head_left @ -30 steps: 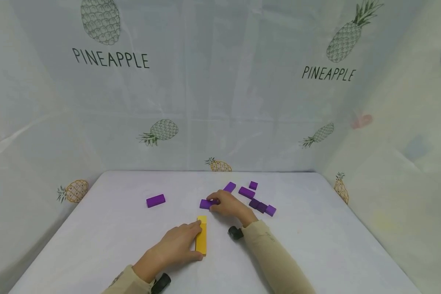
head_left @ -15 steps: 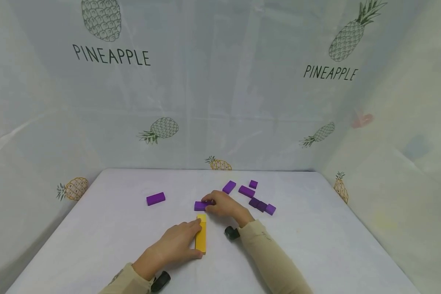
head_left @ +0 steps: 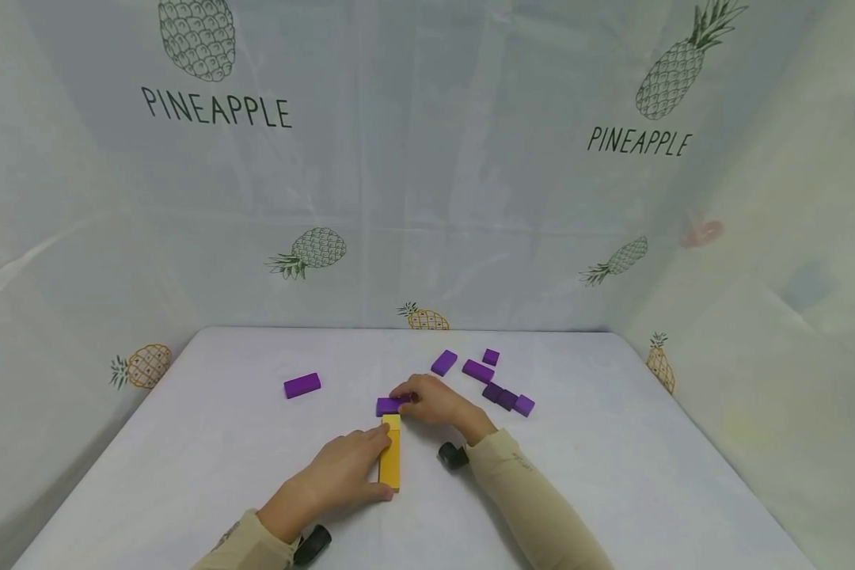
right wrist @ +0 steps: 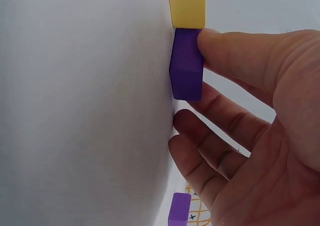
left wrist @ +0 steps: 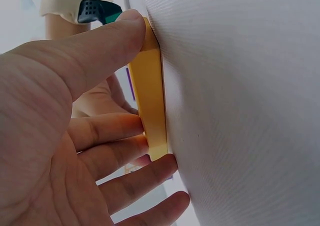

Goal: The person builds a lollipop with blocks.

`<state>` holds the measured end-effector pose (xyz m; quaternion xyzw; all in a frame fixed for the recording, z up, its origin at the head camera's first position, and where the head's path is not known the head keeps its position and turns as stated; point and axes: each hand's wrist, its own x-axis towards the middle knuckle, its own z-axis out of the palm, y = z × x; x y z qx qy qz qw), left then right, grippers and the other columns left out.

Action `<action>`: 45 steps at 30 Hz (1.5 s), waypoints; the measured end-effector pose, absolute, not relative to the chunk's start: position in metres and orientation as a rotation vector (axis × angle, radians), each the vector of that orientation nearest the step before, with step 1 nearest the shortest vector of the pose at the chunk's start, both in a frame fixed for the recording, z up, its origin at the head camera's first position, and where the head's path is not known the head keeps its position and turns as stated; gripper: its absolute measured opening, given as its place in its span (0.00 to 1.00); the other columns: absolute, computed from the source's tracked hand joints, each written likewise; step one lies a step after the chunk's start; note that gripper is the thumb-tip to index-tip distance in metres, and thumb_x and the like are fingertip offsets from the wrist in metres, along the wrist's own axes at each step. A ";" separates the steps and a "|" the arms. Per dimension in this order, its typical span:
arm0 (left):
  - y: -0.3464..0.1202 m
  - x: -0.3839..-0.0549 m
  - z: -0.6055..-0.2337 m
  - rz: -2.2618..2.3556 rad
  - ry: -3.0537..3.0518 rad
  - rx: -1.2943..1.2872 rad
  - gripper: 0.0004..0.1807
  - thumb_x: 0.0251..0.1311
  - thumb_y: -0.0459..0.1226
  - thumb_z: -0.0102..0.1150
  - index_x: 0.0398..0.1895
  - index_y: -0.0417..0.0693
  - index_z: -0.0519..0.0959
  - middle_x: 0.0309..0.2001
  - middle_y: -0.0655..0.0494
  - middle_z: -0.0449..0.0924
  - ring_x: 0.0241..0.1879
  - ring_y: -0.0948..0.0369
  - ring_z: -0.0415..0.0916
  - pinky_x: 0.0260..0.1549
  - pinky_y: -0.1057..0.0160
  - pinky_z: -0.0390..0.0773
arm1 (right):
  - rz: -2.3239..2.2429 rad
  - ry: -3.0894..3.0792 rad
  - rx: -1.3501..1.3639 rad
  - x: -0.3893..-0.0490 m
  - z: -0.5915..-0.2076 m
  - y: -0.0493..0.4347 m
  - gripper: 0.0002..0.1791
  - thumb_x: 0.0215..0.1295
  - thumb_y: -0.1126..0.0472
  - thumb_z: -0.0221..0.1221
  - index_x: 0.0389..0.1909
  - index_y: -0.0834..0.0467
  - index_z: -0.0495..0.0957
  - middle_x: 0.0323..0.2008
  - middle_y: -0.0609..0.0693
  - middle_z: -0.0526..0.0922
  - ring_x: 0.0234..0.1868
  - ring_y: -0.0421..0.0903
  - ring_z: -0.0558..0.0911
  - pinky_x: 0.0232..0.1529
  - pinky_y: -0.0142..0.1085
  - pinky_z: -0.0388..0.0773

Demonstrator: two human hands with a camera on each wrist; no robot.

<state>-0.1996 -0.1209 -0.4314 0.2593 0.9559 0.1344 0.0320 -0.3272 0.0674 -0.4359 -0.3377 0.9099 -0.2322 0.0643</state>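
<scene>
White tabletop [head_left: 613, 459], oblong purple block [right wrist: 186, 68]

Soft, fairly muted light fills the head view, with pale vertical sheen on the pineapple-print curtain [head_left: 427, 158] at upper centre and a faint, soft-edged shadow along the right sleeve [head_left: 534, 499] at lower right. A red patch [head_left: 703, 233] at right looks blurred. The left wrist view washes out at upper left. The yellow block [right wrist: 189, 6] looks paler in the right wrist view than in the left.

Beige sleeves [head_left: 541, 503], faint dark markings [head_left: 226, 537]; black stubby wrist cameras [head_left: 312, 545].
</scene>
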 end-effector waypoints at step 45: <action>-0.122 -0.199 -0.429 0.439 2.928 0.800 0.40 0.48 0.59 0.67 0.60 0.43 0.73 0.67 0.45 0.66 0.58 0.47 0.70 0.53 0.45 0.74 | -0.734 2.732 -0.984 -0.323 -0.436 0.064 0.14 0.65 0.58 0.60 0.51 0.50 0.82 0.42 0.39 0.81 0.43 0.36 0.75 0.51 0.32 0.74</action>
